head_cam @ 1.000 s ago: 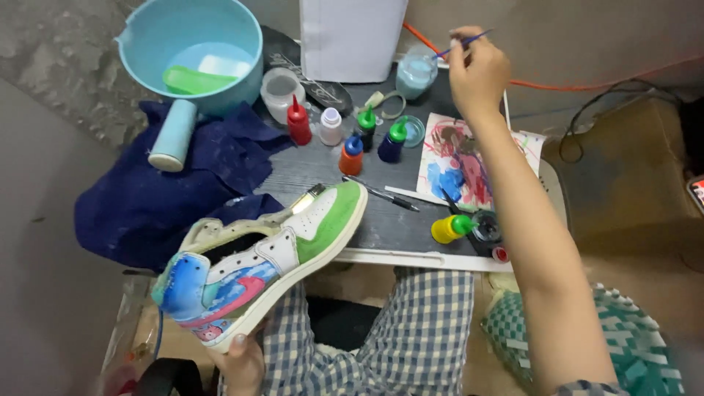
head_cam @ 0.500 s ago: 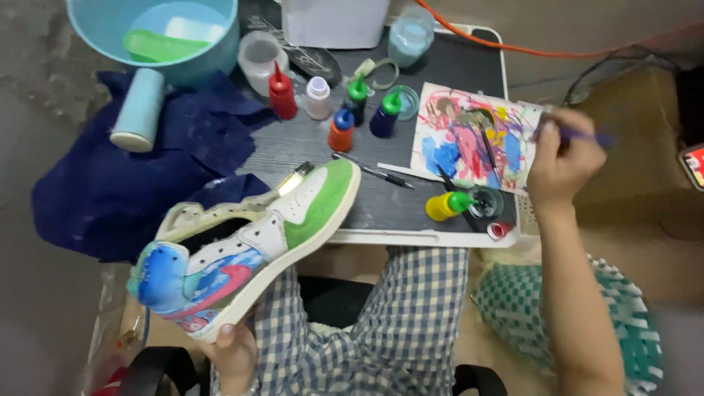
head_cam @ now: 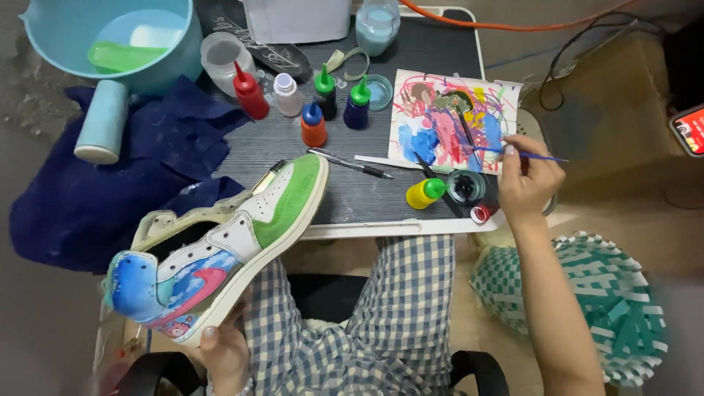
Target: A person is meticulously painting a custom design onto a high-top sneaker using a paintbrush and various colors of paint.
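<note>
**Sneaker held at front edge, brush pinched over paint sheet**

Left to right across the dark ribbed table (head_cam: 411, 66):

- Back left corner: one light blue basin (head_cam: 59, 44) holding a green piece and a pale piece. Just in front, one pale cylinder (head_cam: 103, 121) lying on a dark blue cloth (head_cam: 81, 198) draped over the left edge.
- Front left, overhanging the front edge: one high-top sneaker (head_cam: 220, 246). Long axis diagonal; toe pointing up-right toward the table centre, heel down-left over the lap. Toe and forefoot green, mid panels white, heel blue, pink and blue patches along the side, sole off-white. Left hand (head_cam: 224, 352) under the heel end, fingers wrapped around the sole.
- Centre back: five squeeze bottles in a cluster — one red (head_cam: 251, 95), one white (head_cam: 287, 95), one orange with blue cap (head_cam: 314, 128), two dark with green caps. One pen (head_cam: 350, 163) lying in front of them.
- Right of centre: one yellow bottle (head_cam: 424, 193) on its side near the front edge, beside one small dark dish (head_cam: 466, 186).
- Right edge: one paint-smeared sheet (head_cam: 440, 117), marked pink, blue and yellow.
- Right hand (head_cam: 528, 183) at the right front corner, fingers closed in a pinch on one thin blue paintbrush (head_cam: 539, 156); brush near horizontal, tip resting toward the sheet.
</note>
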